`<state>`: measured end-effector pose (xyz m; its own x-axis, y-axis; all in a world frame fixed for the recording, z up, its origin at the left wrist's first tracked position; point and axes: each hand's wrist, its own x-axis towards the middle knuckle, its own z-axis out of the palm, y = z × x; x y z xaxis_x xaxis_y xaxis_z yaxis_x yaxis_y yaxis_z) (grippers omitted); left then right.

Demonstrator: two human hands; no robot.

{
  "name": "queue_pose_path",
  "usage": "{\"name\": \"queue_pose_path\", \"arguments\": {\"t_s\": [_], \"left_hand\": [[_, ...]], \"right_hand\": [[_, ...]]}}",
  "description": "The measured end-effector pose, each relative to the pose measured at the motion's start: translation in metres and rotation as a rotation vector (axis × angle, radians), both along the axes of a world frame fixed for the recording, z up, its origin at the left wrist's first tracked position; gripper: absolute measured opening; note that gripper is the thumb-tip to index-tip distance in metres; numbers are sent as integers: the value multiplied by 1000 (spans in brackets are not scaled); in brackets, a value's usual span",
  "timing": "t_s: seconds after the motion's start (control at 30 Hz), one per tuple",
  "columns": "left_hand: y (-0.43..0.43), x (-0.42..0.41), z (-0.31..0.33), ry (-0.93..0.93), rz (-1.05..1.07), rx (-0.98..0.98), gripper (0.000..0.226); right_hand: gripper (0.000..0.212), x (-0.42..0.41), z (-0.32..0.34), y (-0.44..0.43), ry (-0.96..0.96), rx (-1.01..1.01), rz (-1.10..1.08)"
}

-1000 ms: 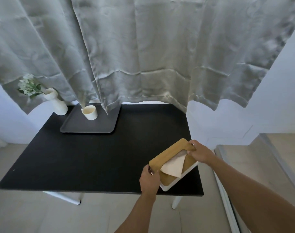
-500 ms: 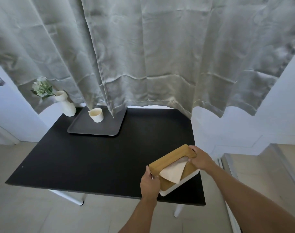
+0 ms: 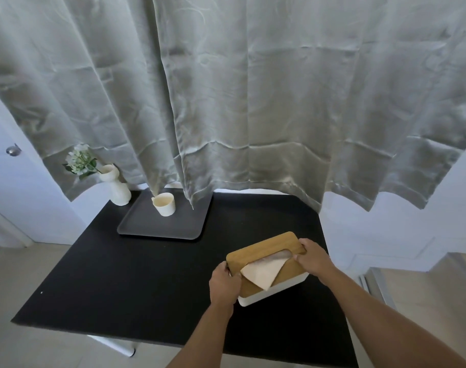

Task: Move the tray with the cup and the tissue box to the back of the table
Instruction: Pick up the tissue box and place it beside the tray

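Observation:
A white tissue box (image 3: 266, 264) with a wooden lid and a tissue sticking out is over the right part of the black table (image 3: 136, 282). My left hand (image 3: 224, 284) grips its near left end. My right hand (image 3: 313, 260) grips its far right end. A dark grey tray (image 3: 147, 227) lies at the back left of the table. A cream cup (image 3: 164, 204) stands on the tray.
A white vase with flowers (image 3: 115, 185) stands at the table's back left corner, beside the tray. A grey curtain (image 3: 226, 102) hangs behind the table and its hem reaches over the tray's far edge. Walls and floor surround the table.
Both hands have carried the tissue box forward from the table's near right edge toward the middle. The view has moved closer to the table.

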<state>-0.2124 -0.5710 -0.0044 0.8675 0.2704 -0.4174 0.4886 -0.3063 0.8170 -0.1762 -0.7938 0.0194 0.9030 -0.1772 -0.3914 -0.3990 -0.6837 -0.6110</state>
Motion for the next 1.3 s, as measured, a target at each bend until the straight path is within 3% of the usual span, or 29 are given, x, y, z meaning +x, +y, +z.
{"name": "queue_pose_path", "arguments": {"t_s": [0.43,0.63,0.87,1.3], "left_hand": [[89,131,9,-41,-197,55,17],[86,194,5,-41,-298,80,39],[84,244,12,-89,-267,125,19],[101,354,-13,-89,-451,213,26]], "right_hand": [[43,82,18,85,-83,21,-139],[40,122,16,77,-96,45,-201],[44,180,9,79,-85,90,-220],[39,263,-17,101,-54,-2,-305]]}}
